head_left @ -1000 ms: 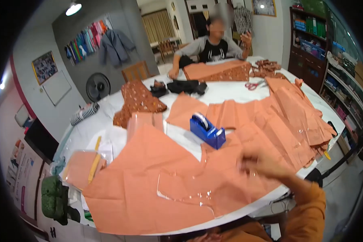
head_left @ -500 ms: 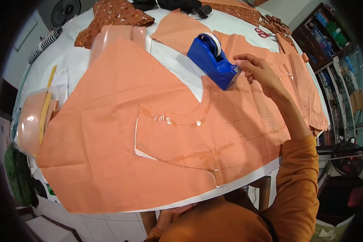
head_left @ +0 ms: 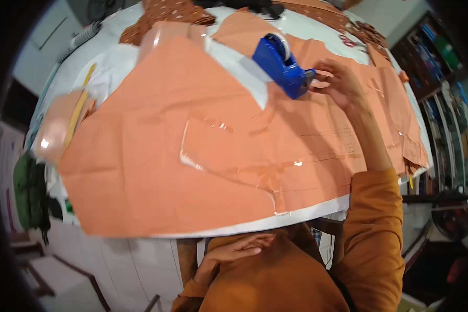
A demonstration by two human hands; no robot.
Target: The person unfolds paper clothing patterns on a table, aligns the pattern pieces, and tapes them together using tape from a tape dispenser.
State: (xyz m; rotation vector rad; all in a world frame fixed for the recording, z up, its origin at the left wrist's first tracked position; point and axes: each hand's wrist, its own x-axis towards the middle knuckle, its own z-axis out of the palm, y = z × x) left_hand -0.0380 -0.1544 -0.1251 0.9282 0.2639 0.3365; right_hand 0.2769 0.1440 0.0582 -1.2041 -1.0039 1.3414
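Note:
A blue tape dispenser (head_left: 278, 70) with a roll of clear tape stands on orange fabric. My right hand (head_left: 340, 86) is at its cutter end, fingers bent and apart, the thumb low beside the cutter. Motion blur hides whether a fingertip touches the tape. My left hand (head_left: 242, 248) rests against my body below the table edge, its fingers stretched out and holding nothing. Before me lies a large orange fabric piece (head_left: 135, 171) with a pattern piece (head_left: 234, 148) on top, edged with strips of clear tape and partly showing a white edge.
Red-handled scissors (head_left: 348, 41) lie at the back right. Brown patterned fabric (head_left: 166, 18) is bunched at the back. On the left are a yellow strip (head_left: 80, 106) and a clear plastic packet (head_left: 52, 127). Shelves (head_left: 447, 104) stand to the right.
My right hand has closed in on the dispenser's cutter end. My left hand has come further into view against my body. The whole view has shifted, with the table higher in it.

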